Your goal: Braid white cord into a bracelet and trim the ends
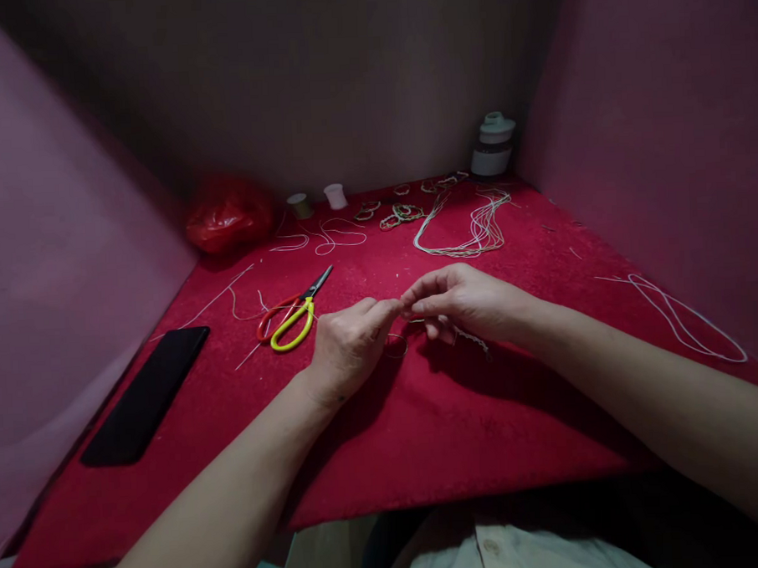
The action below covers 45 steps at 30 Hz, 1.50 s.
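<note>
Over the red cloth my left hand [355, 339] and my right hand [464, 301] meet fingertip to fingertip, both closed in a pinch. A thin braided cord [473, 339] hangs out below my right hand, and a loop of fine thread [397, 345] curls down beside my left fingers. The pinched part of the cord is hidden by the fingers. Left of my left hand lie scissors [293, 321] with one red and one yellow handle, blades slightly toward the back.
A black phone [146, 396] lies at left. Behind stand a red plastic bag [230, 217], two thread spools [336, 196] and a white-lidded bottle [493, 147]. Knotted cords [402, 215] and a thread bundle [462, 251] lie at the back, loose white cord [688, 316] at right. Walls flank the table.
</note>
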Each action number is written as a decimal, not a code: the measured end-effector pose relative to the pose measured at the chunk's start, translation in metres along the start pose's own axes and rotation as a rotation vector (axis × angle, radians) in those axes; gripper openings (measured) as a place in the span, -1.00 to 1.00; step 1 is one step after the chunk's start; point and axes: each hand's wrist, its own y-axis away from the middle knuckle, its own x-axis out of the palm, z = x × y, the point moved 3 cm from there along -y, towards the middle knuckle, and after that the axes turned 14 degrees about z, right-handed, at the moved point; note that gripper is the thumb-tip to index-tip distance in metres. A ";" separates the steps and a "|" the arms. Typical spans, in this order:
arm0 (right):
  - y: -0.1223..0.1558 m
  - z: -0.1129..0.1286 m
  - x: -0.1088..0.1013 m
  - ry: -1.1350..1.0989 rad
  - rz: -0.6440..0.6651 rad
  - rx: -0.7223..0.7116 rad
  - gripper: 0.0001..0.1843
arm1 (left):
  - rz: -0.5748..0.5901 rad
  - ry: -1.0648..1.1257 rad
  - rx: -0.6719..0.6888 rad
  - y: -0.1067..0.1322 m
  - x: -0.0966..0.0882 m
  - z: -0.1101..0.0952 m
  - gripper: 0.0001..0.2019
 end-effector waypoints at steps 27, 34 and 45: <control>-0.006 -0.019 -0.002 -0.269 -0.134 0.007 -0.80 | 0.165 1.503 -0.439 -0.010 0.000 0.016 -0.75; -0.004 -0.019 -0.001 -0.266 -0.152 -0.058 -0.79 | 0.130 1.403 -0.453 -0.012 -0.002 0.015 -0.74; -0.002 -0.019 0.002 -0.207 -0.164 -0.058 -0.78 | 0.247 1.459 -0.545 -0.011 0.005 0.013 -0.80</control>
